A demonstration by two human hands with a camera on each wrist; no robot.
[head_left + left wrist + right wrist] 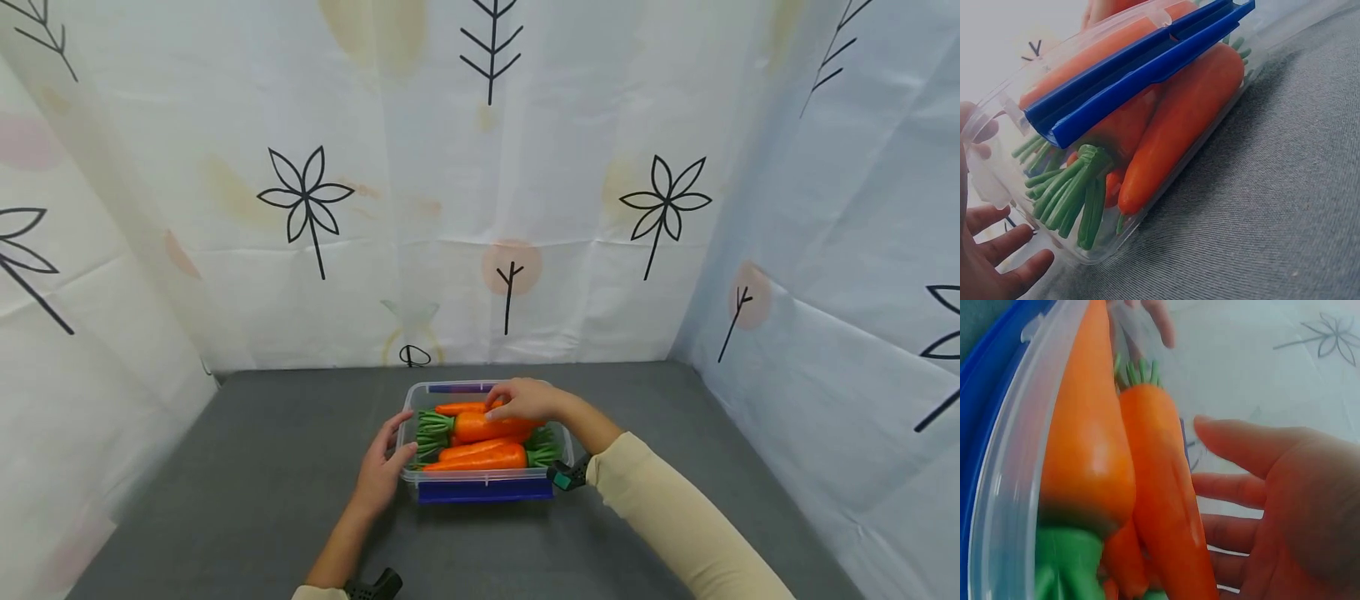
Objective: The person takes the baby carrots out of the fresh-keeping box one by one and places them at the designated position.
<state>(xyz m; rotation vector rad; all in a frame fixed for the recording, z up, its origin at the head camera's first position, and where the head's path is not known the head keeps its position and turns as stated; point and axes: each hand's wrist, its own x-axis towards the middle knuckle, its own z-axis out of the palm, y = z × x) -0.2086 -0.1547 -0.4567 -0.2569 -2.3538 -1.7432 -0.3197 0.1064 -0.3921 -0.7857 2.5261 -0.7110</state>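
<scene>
A clear plastic box (487,476) with blue latches holds several orange carrots (491,427) with green stems. At the box's left side is my left hand (378,471), its thumb and fingers spread about the rim; in the left wrist view the fingers of this hand (994,250) stand apart beside the clear wall. Over the back right part of the box, my right hand (528,400) reaches down to the upper carrots. The right wrist view shows that hand (1272,506) with fingers extended alongside a carrot (1160,481); whether they touch it is unclear.
The box stands on a grey cloth surface (285,450). White fabric (405,208) printed with plant drawings hangs behind it and along both sides.
</scene>
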